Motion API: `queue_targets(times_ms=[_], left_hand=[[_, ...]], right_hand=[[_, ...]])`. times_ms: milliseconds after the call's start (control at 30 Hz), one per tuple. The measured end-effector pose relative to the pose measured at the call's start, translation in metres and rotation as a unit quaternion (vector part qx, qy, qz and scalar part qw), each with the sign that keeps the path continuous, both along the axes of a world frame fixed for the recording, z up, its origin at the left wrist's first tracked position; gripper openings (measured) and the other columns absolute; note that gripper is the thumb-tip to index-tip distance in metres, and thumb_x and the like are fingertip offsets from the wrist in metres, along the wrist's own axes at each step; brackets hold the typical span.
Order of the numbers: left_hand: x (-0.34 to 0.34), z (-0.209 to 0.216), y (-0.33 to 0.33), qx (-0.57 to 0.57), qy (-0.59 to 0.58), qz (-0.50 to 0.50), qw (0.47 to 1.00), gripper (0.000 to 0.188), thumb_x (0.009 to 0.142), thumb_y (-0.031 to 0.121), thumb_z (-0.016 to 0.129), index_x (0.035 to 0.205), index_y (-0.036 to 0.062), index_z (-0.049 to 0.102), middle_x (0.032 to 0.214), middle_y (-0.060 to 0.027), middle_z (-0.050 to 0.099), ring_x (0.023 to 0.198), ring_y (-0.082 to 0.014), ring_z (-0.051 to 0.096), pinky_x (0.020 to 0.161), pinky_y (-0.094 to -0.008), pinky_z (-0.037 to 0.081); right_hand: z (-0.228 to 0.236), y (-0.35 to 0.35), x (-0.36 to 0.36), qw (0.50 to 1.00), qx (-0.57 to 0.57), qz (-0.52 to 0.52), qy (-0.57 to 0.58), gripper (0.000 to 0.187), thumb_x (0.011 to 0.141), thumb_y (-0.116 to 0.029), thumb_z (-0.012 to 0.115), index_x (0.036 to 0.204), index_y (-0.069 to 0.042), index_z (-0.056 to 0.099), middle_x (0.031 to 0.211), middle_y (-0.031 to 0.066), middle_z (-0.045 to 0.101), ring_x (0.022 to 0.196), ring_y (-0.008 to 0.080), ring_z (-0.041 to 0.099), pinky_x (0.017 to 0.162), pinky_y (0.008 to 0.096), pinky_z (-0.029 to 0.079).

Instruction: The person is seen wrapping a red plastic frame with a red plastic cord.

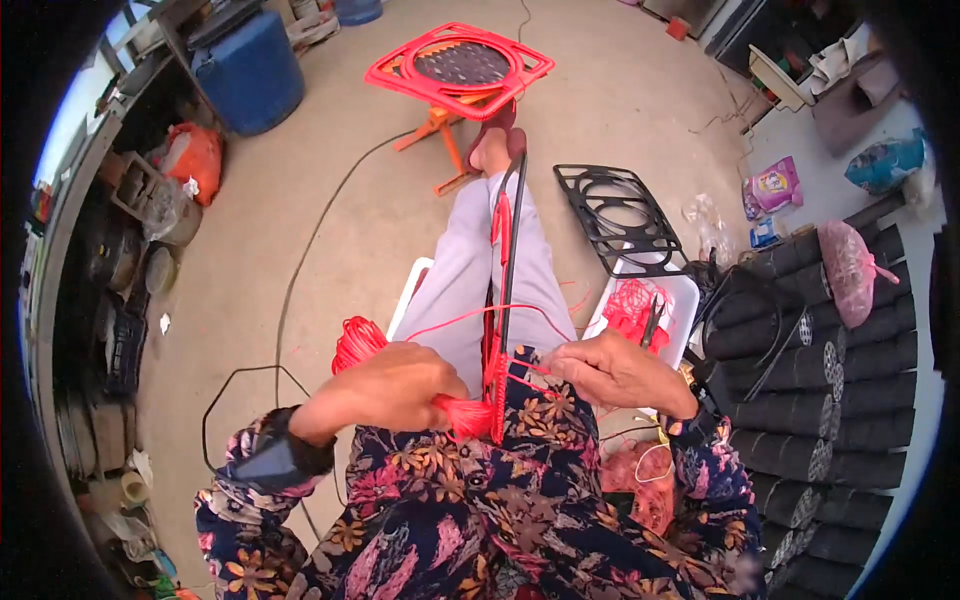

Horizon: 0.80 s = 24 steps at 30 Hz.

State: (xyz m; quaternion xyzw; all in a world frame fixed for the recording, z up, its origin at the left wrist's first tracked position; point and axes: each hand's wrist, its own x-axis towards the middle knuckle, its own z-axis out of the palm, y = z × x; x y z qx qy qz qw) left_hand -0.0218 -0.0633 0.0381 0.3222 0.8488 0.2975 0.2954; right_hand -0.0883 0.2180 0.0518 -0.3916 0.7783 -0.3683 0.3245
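Observation:
My left hand (385, 388) is closed round a bundle of red cord (466, 416), with more coils bulging out behind the knuckles. A thin black frame (513, 235) stands edge-on between my legs, leaning away from me. Red wrapping (499, 408) covers the part of its edge closest to my body. To the right of the frame, my right hand (620, 370) pinches red strands that run across to the wrapped edge. One loose strand arcs over my lap from the left coils toward the right hand. Some of the frame is hidden by its angle.
A finished-looking red-bound frame (460, 108) lies on an orange stool (432, 135) by my feet. At right are a bare black frame (620, 222), a white tub (683, 300) with red cord and pliers (653, 320), and stacked black rolls (860, 400). A blue barrel (248, 75) stands far left.

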Motion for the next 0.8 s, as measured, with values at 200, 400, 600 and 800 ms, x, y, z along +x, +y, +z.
queue_targets(times_ms=[200, 400, 600, 800], left_hand=[[0.019, -0.027, 0.031, -0.019, 0.088, 0.047, 0.995, 0.029, 0.076, 0.015, 0.067, 0.104, 0.0069, 0.066, 0.092, -0.0152, 0.062, 0.089, -0.0343, 0.061, 0.075, -0.0451, 0.047], [0.019, -0.044, 0.051, 0.028, 0.069, 0.157, 0.985, 0.034, 0.074, 0.011, 0.065, 0.104, -0.0003, 0.057, 0.094, -0.022, 0.061, 0.092, -0.0419, 0.058, 0.077, -0.05, 0.046], [0.03, -0.066, 0.056, 0.239, 0.104, 0.258, 0.93, 0.049, 0.074, 0.005, 0.063, 0.116, -0.0044, 0.04, 0.097, -0.0273, 0.057, 0.096, -0.0442, 0.054, 0.079, -0.0491, 0.045], [0.051, -0.003, 0.034, 0.175, 0.207, 0.217, 0.938, 0.026, 0.076, 0.005, 0.068, 0.099, 0.0, 0.057, 0.097, -0.0186, 0.056, 0.099, -0.0397, 0.054, 0.084, -0.0433, 0.046]], right_hand=[[-0.019, -0.006, 0.011, 0.954, 0.188, -0.026, -0.231, 0.036, 0.098, -0.025, 0.052, 0.126, -0.005, 0.054, 0.061, 0.0037, 0.057, 0.048, 0.0105, 0.054, 0.05, 0.0259, 0.047], [-0.027, -0.023, 0.022, 0.996, 0.074, 0.02, -0.034, 0.06, 0.086, -0.035, 0.069, 0.131, -0.004, 0.044, 0.086, 0.0179, 0.064, 0.083, 0.0276, 0.067, 0.07, 0.0378, 0.052], [-0.056, -0.02, 0.032, 0.989, 0.006, -0.051, -0.141, 0.043, 0.087, -0.028, 0.068, 0.118, -0.002, 0.054, 0.094, 0.0206, 0.063, 0.081, 0.0289, 0.061, 0.075, 0.0349, 0.049], [-0.029, -0.02, 0.018, 0.996, -0.05, -0.035, 0.066, 0.03, 0.084, -0.018, 0.069, 0.105, -0.001, 0.058, 0.087, 0.0162, 0.062, 0.076, 0.0279, 0.062, 0.069, 0.0358, 0.047]])
